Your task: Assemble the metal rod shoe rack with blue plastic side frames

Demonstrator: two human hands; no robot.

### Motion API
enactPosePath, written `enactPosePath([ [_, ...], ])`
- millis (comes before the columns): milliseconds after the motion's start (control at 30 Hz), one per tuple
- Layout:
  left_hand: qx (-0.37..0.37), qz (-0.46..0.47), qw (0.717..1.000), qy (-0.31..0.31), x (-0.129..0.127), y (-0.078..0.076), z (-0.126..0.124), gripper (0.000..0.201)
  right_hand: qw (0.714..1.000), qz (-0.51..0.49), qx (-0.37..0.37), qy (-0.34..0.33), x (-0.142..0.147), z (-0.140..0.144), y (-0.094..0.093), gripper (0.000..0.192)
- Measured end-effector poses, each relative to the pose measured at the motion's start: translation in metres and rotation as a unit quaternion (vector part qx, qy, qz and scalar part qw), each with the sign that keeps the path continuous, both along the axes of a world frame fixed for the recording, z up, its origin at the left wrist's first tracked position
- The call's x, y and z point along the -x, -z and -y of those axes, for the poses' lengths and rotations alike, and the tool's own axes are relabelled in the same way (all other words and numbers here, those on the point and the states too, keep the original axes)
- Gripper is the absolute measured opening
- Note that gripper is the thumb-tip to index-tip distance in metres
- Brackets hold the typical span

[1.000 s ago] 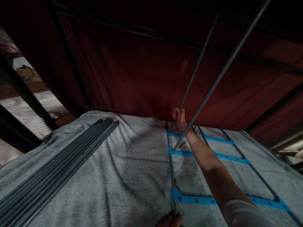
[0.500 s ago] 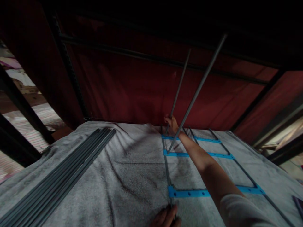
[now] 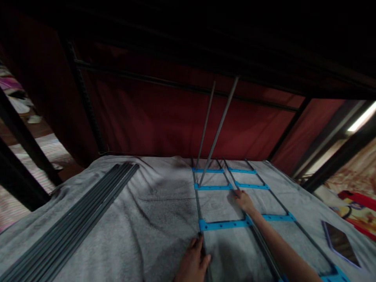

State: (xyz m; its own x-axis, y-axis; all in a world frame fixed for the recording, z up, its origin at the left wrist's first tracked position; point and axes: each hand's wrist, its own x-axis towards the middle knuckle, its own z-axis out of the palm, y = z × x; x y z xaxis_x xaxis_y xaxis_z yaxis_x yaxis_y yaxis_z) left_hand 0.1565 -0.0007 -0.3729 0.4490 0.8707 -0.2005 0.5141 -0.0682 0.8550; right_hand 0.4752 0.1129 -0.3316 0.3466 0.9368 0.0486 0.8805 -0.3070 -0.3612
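Note:
On the grey blanket lie two side-by-side frames made of thin grey rods and blue plastic crosspieces (image 3: 225,225). At the bottom, my left hand (image 3: 194,259) has its fingers and thumb around the left frame's outer grey rod (image 3: 197,207), just below a crosspiece. My right hand (image 3: 243,200) reaches across the frames, its fingers closed at an inner rod beside the second blue crosspiece (image 3: 214,187). Two grey rods rise tilted from the left ends of the far crosspieces: a nearer upright rod (image 3: 219,131) and a farther upright rod (image 3: 206,123). Neither is held.
A bundle of several loose grey rods (image 3: 73,221) lies on the blanket (image 3: 160,219) at left. A phone (image 3: 341,243) lies at right. Dark metal posts (image 3: 85,98) and a red curtain (image 3: 152,121) enclose the far side, with a dark surface overhead.
My right hand has let go of the farther upright rod and come back nearer, to the inner rods. My left hand stays at the outer rod. The view has shifted right.

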Motion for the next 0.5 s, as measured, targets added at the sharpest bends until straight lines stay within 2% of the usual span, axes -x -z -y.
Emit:
enactPosePath([
  [67,0.028,0.052,0.998,-0.032,-0.006,-0.003,0.005,0.061,0.998,0.013,0.047,0.024,-0.013,0.030,0.011,0.033],
  [167,0.050,0.122,0.989,-0.072,-0.012,-0.002,0.006,0.060,0.994,0.026,0.095,0.054,-0.016,0.052,0.018,0.036],
  [367,0.104,0.174,0.966,-0.159,-0.016,0.006,0.000,0.062,0.992,0.005,0.098,0.079,-0.013,0.049,0.005,0.028],
  [500,0.193,0.300,0.921,-0.154,-0.014,0.008,-0.002,0.064,0.994,-0.046,0.071,0.072,-0.020,0.044,-0.014,0.026],
])
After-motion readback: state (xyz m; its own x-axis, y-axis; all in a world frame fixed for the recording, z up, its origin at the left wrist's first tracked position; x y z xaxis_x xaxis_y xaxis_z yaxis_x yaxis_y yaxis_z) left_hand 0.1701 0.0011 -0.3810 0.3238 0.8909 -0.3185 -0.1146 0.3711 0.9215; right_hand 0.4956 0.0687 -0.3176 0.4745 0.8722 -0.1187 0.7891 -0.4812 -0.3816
